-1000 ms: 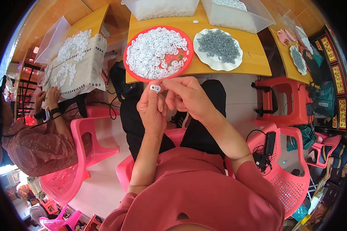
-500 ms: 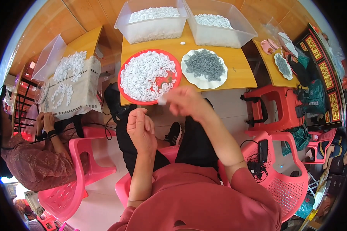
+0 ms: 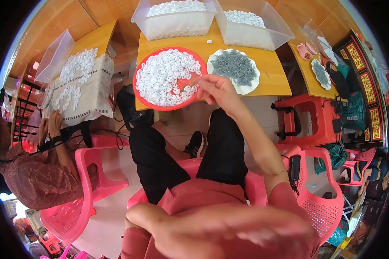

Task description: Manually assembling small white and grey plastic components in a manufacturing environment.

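Observation:
At the right rim of a round red plate [image 3: 143, 98], my right hand [image 3: 218, 91] has its thumb and fingers drawn together. Whatever is pinched there is too small to make out. The plate bears a heap of small white plastic pieces [image 3: 166, 71] with holes, and part of its red bottom shows on the right side. Beside it, a white scalloped plate [image 3: 247, 89] holds many small grey parts [image 3: 233, 67]. My left hand [image 3: 246, 228] is crossed low in front of my red shirt, pointing right; motion smears its fingers.
Two clear bins [image 3: 173, 29] of white pieces stand at the table's back. One loose white piece [image 3: 209, 42] lies before them. Left, a person [image 3: 43, 177] sits at a cloth-covered table [image 3: 97, 88]. Right are a red stool [image 3: 313, 114] and a pink chair [image 3: 320, 207].
My left hand has swung down from before the red plate to across my front. My right hand has moved up and right to the plate's rim; the white piece at its fingertips no longer shows clearly.

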### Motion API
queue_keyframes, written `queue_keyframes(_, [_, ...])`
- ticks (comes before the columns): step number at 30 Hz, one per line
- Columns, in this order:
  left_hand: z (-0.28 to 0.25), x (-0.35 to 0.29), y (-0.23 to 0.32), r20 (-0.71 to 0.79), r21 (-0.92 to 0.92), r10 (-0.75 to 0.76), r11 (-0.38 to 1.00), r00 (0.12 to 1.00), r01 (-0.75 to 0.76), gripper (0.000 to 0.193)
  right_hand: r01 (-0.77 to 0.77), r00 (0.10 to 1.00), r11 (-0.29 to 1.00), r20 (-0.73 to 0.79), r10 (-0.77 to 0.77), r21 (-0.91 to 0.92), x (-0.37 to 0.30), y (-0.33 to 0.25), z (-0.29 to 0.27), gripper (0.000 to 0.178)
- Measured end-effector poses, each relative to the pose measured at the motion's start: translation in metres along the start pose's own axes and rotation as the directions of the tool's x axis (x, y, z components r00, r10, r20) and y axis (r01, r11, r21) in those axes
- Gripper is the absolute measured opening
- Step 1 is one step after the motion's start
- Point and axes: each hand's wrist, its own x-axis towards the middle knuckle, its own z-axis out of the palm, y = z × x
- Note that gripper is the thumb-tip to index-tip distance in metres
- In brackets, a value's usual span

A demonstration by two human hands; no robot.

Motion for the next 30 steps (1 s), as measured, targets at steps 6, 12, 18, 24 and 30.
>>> queue_keyframes(6, [0.024, 0.019, -0.004, 0.377, -0.201, 0.044, 0.979, 0.925, 0.036, 0.104, -0.024, 0.999, 0.998, -0.034, 0.022, -0.062, -0.011, 0.002, -0.011, 0.021])
queue_keyframes(12, [0.036, 0.003, -0.010, 0.308, -0.149, -0.070, 0.981, 0.949, 0.121, 0.118, 0.053, 0.954, 0.911, -0.248, -0.167, -0.409, 0.010, 0.009, -0.041, 0.018])
queue_keyframes(18, [0.029, 0.031, -0.032, 0.387, 0.020, 0.444, 0.872, 0.808, -0.489, 0.110, 0.103, 0.906, 0.309, -0.039, -0.421, -0.946, 0.051, 0.026, -0.051, 0.014])
queue_keyframes(24, [0.030, 0.010, -0.003, 0.227, 0.411, 0.294, 0.835, 0.928, -0.365, 0.093, -0.024, 0.990, -0.084, -0.012, -0.140, -0.996, 0.079, 0.015, -0.024, 0.016])
queue_keyframes(30, [0.013, -0.014, 0.001, 0.176, 0.649, 0.338, 0.667, 0.925, -0.367, 0.082, 0.032, 0.998, -0.299, 0.048, -0.046, -0.954, 0.085, 0.015, -0.004, 0.014])
